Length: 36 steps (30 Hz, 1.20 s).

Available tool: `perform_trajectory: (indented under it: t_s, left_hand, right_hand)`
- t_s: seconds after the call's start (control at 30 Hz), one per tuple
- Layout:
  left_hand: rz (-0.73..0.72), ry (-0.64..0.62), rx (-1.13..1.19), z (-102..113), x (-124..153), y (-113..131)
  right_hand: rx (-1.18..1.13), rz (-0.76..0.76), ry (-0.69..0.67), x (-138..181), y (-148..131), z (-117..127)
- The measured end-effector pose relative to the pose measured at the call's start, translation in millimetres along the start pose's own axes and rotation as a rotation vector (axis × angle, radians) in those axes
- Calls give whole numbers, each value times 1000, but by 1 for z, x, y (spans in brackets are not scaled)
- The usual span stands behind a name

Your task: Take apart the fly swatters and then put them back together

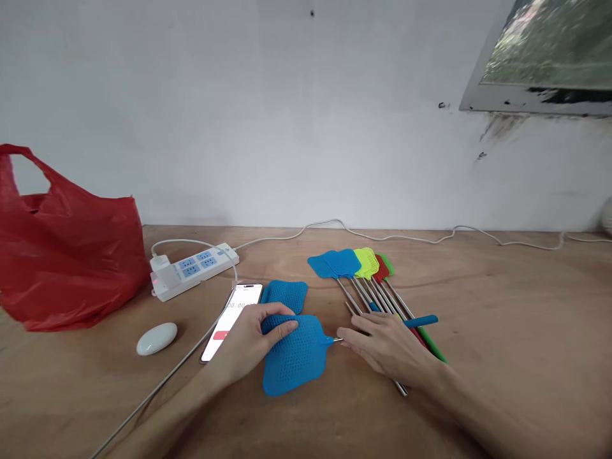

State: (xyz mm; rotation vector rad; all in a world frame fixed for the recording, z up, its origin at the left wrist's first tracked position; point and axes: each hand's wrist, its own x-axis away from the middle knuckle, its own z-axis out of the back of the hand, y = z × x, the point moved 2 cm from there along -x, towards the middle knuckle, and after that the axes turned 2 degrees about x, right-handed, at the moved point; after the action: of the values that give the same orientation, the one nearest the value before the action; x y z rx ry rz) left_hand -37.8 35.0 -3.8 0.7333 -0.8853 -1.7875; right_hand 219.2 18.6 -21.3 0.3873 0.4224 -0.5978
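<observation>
**Left hand [262, 341] and right hand [387, 344] are sharing one blue fly swatter [299, 363]**

Through the head view, I am seeing the hands standing apart from each other, with the blue fly swatter lying between them. My left hand is clamping its mesh head near the far edge, the thumb pressing on top. My right hand is gripping the thin metal shaft [338, 340] just beside the neck; its other fingers are partly hidden, so I cannot tell how they are sitting. A blue handle [421, 321] is sticking out past the right hand, and I cannot tell which shaft it is joining.

Just beyond the left hand, another blue mesh head [289, 294] is resting on the desk [516, 306], while a phone [233, 323] is lying partly covered by that hand. Beyond the right hand, blue heads [343, 262], yellow heads [366, 262], a red head [381, 270] and a green head [389, 264] are fanning out, their shafts running back toward it. Farther out past the left hand, a power strip [196, 271] and a red plastic bag [71, 261] are sitting.
</observation>
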Motion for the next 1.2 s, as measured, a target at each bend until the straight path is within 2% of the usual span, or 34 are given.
perform_trajectory:
  t_s: [0.47,0.53,0.57,0.67,0.8,0.87,1.03,1.1,1.2]
  left_hand:
    - [10,-153,141,1,2,6]
    - [13,-146,130,9,1,3]
    - [10,-102,111,14,0,1]
    - [6,-104,40,25,-6,-6]
    - [-53,-98,20,23,-9,-7]
    - [-115,-22,6,22,-7,-3]
    - [-276,361,-161,27,6,9]
    - [-374,397,-243,27,7,11]
    - [-536,339,-392,20,2,3]
  right_hand:
    - [63,37,101,0,16,0]
    - [52,7,92,4,25,2]
    - [40,-20,79,8,33,4]
    - [10,-173,117,21,58,8]
    - [-3,-211,135,26,65,6]
    - [-17,-202,146,22,57,6]
    - [-52,-213,164,16,43,6]
    - [-61,-226,170,17,42,5]
    - [-68,-218,170,17,39,1]
